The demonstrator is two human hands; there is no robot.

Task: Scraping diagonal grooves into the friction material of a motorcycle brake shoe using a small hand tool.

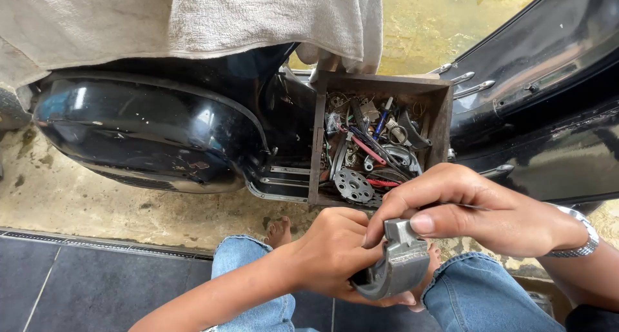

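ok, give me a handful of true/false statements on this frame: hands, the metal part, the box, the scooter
1. Both hands grip a curved grey metal part. True: the left hand cups it from below, and the right hand pinches its top end.
2. The wooden box is empty. False: it is full of tools and metal parts, with a toothed sprocket at the front.
3. A towel lies draped over the black scooter. True.
4. The right wrist is bare. False: it wears a metal wristwatch.
5. The person wears blue jeans. True.
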